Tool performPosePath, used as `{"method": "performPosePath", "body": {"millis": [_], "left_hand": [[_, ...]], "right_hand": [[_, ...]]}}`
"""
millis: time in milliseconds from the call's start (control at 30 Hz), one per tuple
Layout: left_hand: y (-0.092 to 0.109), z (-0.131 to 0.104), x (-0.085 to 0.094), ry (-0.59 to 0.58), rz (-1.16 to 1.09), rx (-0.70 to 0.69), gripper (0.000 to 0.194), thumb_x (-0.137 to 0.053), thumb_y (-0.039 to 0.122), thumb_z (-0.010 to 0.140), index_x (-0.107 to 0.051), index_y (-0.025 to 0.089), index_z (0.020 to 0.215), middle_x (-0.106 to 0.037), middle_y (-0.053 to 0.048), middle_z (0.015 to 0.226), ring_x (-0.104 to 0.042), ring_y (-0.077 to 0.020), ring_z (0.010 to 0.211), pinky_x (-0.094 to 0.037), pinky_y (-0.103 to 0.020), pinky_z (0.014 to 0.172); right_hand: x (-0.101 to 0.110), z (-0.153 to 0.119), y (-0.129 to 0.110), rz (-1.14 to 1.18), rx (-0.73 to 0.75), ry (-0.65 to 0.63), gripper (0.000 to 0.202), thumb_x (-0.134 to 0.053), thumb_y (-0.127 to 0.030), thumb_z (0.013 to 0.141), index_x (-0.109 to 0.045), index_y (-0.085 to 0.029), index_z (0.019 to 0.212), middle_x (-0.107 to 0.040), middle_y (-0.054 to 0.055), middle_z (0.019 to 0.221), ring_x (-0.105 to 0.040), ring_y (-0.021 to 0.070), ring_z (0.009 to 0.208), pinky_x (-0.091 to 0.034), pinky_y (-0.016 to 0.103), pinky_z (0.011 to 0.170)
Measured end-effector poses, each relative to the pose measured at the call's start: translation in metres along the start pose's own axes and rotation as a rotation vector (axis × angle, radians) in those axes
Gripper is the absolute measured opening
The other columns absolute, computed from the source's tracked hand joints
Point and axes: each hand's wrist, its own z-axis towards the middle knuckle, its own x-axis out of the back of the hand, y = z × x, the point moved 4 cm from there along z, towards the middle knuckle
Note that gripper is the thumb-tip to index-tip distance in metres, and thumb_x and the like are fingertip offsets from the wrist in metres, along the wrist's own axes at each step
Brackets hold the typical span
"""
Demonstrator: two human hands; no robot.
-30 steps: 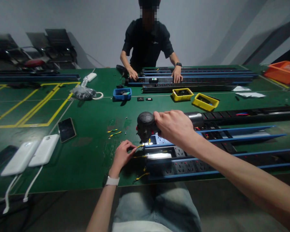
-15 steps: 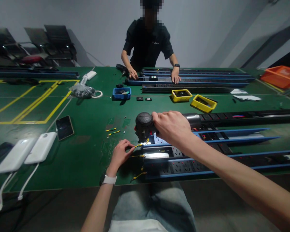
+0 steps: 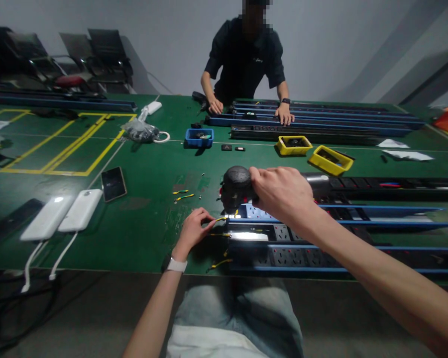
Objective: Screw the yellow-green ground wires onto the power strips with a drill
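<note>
My right hand (image 3: 283, 191) is wrapped round the handle of a black cordless drill (image 3: 236, 184). The drill's nose points down at the left end of a blue-edged power strip (image 3: 259, 213), and light falls on the strips below. The bit's tip is hidden. Between thumb and fingers, my left hand (image 3: 194, 228) pinches a yellow-green wire (image 3: 220, 219) that reaches this same end. Nearer me lies another strip with black sockets (image 3: 293, 257), a short yellow wire (image 3: 222, 263) sticking out of its end.
Loose yellow-green wires (image 3: 184, 197) lie left of the drill. Beyond are a blue bin (image 3: 198, 144), two yellow bins (image 3: 294, 151) and a co-worker (image 3: 246, 59) with both hands at other strips. A phone (image 3: 114, 184) and white power banks (image 3: 80, 211) lie left.
The whole view has shifted, so the table things appear further right and slightly higher. Both hands keep their places at the strip end, the drill and wire still held.
</note>
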Motion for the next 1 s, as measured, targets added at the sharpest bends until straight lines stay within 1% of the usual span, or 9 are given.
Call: {"method": "performPosePath", "body": {"millis": [100,267,433,533,733,1000], "left_hand": [[0.0003,0.0001,0.0011,0.009,0.001,0.006,0.019,-0.063,0.038,0.091,-0.071,0.022,0.088,-0.064,-0.003,0.091,-0.059,-0.0169,0.089,-0.044,-0.031,0.084],[0.0006,0.0008,0.001,0.006,-0.01,0.027,0.02,-0.063,0.039,0.091,-0.072,0.022,0.087,-0.063,-0.003,0.089,-0.06,-0.0168,0.089,-0.044,-0.031,0.084],[-0.0003,0.0006,0.0006,0.021,-0.007,0.019,0.022,-0.062,0.041,0.091,-0.072,0.022,0.088,-0.064,-0.003,0.09,-0.06,-0.017,0.089,-0.045,-0.031,0.083],[-0.0013,0.0004,0.0,0.015,-0.007,0.023,0.021,-0.062,0.04,0.091,-0.072,0.022,0.087,-0.064,-0.003,0.09,-0.06,-0.0166,0.088,-0.045,-0.031,0.085],[0.0003,0.0001,0.0011,0.015,0.007,0.008,0.022,-0.062,0.04,0.091,-0.072,0.021,0.088,-0.063,-0.003,0.09,-0.059,-0.0171,0.09,-0.044,-0.031,0.085],[0.001,0.0003,0.0009,0.002,0.006,0.016,0.023,-0.06,0.041,0.092,-0.072,0.022,0.088,-0.064,-0.004,0.091,-0.059,-0.0176,0.089,-0.044,-0.032,0.085]], "right_hand": [[-0.0001,0.0007,0.0015,-0.014,-0.007,0.001,0.014,-0.051,-0.022,0.082,-0.056,-0.017,0.094,-0.07,0.009,0.078,-0.067,0.0215,0.069,-0.015,0.03,0.055],[0.0032,0.0034,0.0017,-0.008,0.011,-0.051,0.018,-0.057,-0.023,0.078,-0.056,-0.017,0.095,-0.071,0.009,0.08,-0.068,0.0221,0.071,-0.016,0.03,0.056],[0.0041,0.0065,0.0019,0.004,-0.001,-0.078,0.022,-0.058,-0.029,0.079,-0.056,-0.017,0.097,-0.07,0.009,0.082,-0.068,0.0213,0.073,-0.018,0.03,0.056],[0.0034,0.0062,0.0011,0.015,0.008,-0.088,0.022,-0.059,-0.029,0.079,-0.056,-0.016,0.097,-0.07,0.009,0.081,-0.067,0.0208,0.073,-0.018,0.03,0.056],[0.0035,0.0034,-0.0003,-0.012,-0.002,-0.049,0.021,-0.056,-0.027,0.08,-0.056,-0.016,0.097,-0.07,0.01,0.081,-0.067,0.0221,0.072,-0.016,0.03,0.057],[0.0031,0.0027,-0.0003,-0.01,-0.001,-0.041,0.023,-0.06,-0.027,0.077,-0.057,-0.016,0.096,-0.071,0.009,0.082,-0.068,0.0217,0.073,-0.015,0.03,0.056]]}}
